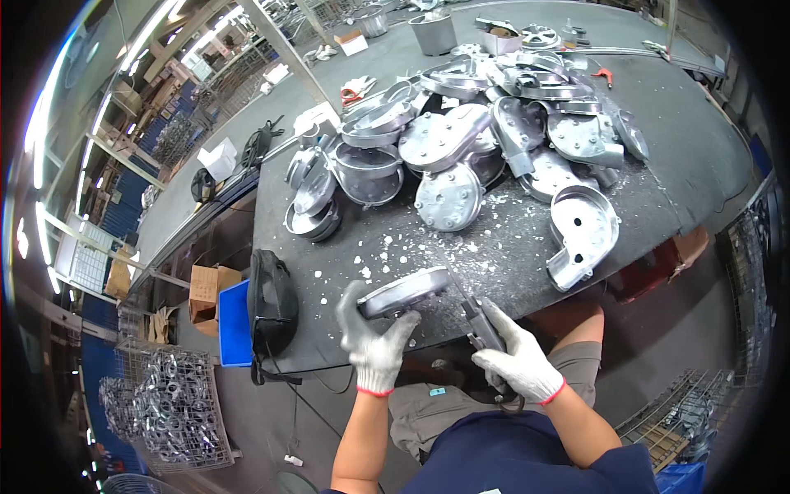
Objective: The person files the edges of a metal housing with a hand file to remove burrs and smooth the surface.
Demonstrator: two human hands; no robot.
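My left hand point(374, 346), in a white knit glove with a red cuff, grips a round, shallow metal casting point(406, 291). The casting is tilted on edge just above the near side of the dark table point(329, 276). My right hand point(520, 356), gloved the same way, is wrapped round a dark hand-held power tool point(484, 326). A thin bit points from the tool away from me, close to the casting's right end; whether they touch I cannot tell. Beyond both hands lie metal chips point(370, 265) and a silver housing with a spout point(583, 226).
A heap of silver castings point(444, 136) covers the table's middle. A black bag point(273, 296) sits at the left edge, beside a blue bin point(235, 325) and a cardboard box point(210, 292). A wire cage of metal parts point(173, 403) stands lower left. A red-orange air gun point(605, 76) lies far right.
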